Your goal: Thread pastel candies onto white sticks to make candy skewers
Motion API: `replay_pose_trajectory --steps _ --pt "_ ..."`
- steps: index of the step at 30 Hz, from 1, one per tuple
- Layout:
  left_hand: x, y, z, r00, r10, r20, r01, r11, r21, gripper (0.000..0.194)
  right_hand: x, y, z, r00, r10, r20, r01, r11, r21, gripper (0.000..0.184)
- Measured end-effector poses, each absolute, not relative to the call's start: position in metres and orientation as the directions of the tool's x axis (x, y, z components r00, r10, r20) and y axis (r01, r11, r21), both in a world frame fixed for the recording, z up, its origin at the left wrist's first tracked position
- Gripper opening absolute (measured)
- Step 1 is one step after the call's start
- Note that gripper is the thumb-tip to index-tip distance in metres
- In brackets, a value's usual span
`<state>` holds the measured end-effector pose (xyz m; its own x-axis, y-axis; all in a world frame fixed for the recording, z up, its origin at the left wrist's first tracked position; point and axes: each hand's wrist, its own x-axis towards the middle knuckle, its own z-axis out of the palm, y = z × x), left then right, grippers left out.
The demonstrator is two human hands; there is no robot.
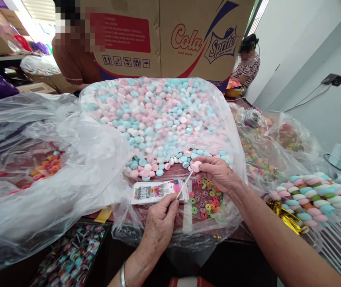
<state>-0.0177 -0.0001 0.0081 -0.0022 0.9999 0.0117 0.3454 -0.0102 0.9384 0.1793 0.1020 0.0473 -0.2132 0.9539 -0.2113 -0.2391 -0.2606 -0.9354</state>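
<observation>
My left hand (161,217) pinches a thin white stick (184,185) near its lower end. At the upper end of the stick, my right hand (216,172) grips a pink candy (196,166) between thumb and fingers. How far the stick goes into the candy, I cannot tell. Behind my hands lies a big heap of pink, blue and white candies (158,119), partly under clear plastic. A stack of printed packets (155,192) rests just beyond my left hand. Below my right hand are loose colourful ring candies (206,199).
A large cardboard box (170,40) stands behind the heap. Finished-looking candy skewers (314,199) lie at right beside gold ties (287,217). Plastic sheeting (93,155) covers the left side. A bin of wrapped lollipops (71,255) sits low left. Two other people are beyond the table.
</observation>
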Motion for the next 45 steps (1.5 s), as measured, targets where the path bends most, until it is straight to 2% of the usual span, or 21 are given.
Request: replay_pose_trajectory --steps 17,24,30,37,41,45 --pt "-0.016 0.001 0.01 0.001 0.999 -0.038 0.353 0.035 0.935 0.028 0.173 0.099 0.05 -0.23 0.948 -0.22 -0.242 -0.274 -0.931 0.036" --pt "-0.016 0.002 0.009 -0.013 1.0 -0.01 0.384 0.014 0.923 0.028 0.171 0.097 0.05 -0.221 0.953 -0.207 -0.169 -0.247 -0.954 0.037" --pt "-0.016 0.003 0.01 -0.019 1.0 0.011 0.376 -0.003 0.927 0.028 0.176 0.094 0.046 -0.297 0.949 -0.102 0.05 -0.091 -0.995 0.04" --pt "-0.014 -0.001 0.006 -0.031 0.999 0.043 0.375 -0.028 0.926 0.026 0.171 0.088 0.039 -0.315 0.949 0.0 0.182 0.061 -0.981 0.041" --pt "-0.013 -0.002 0.007 -0.026 0.999 0.04 0.375 -0.028 0.927 0.026 0.168 0.082 0.041 -0.351 0.932 0.084 0.3 0.198 -0.933 0.038" --pt "-0.012 -0.001 0.009 -0.036 0.999 0.024 0.383 -0.008 0.924 0.026 0.165 0.073 0.048 -0.386 0.91 0.151 0.459 0.331 -0.824 0.036"
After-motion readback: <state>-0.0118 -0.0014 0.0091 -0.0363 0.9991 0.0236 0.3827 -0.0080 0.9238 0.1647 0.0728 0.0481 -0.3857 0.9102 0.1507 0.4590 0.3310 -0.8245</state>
